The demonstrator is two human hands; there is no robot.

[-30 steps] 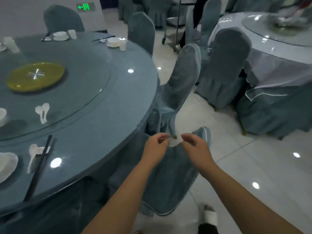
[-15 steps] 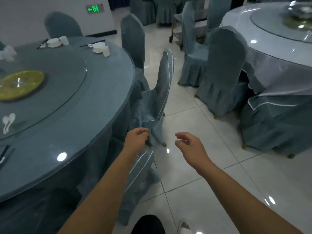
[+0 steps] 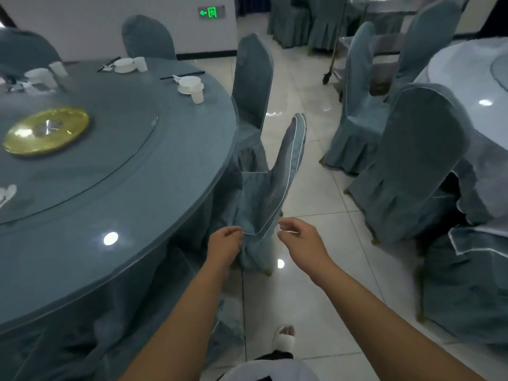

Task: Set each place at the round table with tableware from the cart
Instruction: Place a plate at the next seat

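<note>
Banquet hall, pale tiled floor [image 3: 310, 292], blue-grey covers on all seating. Both hands out in front, low, between the round worktop [image 3: 115, 188] and the aisle.

Left hand [image 3: 224, 244]: fingers curled, knuckles up, pinching the piped edge of the nearest chair cover [image 3: 264, 204] at its lower corner. Right hand [image 3: 298, 237]: just beside that same cover, fingers loosely bent, thumb forward, holding nothing; contact with the cloth cannot be judged.

That chair cover is blue-grey with white piping, its back tilted away from the worktop, skirt bunched down to the floor by a gold leg tip.

Tableware, all on the worktop and well away from the hands: a far place setting [image 3: 191, 85] with white bowl on saucer, a cup just beside it, dark chopsticks [image 3: 182, 75] and a spoon. A second setting [image 3: 125, 64] farther round, same pieces. Blurred white pieces at the far left rim. White spoons [image 3: 7, 193] lie on the glass turntable [image 3: 82, 138] at the left edge, with a gold disc [image 3: 46, 130] at its centre.

A second upright chair [image 3: 254, 81] stands past the held one, tucked close to the worktop. Across the aisle, more covered chairs [image 3: 420, 149] ring another round table [image 3: 472, 78]. A metal cart [image 3: 365, 42] stands at the back, partly hidden by chairs. Green exit sign [image 3: 211, 12] on the wall.
</note>
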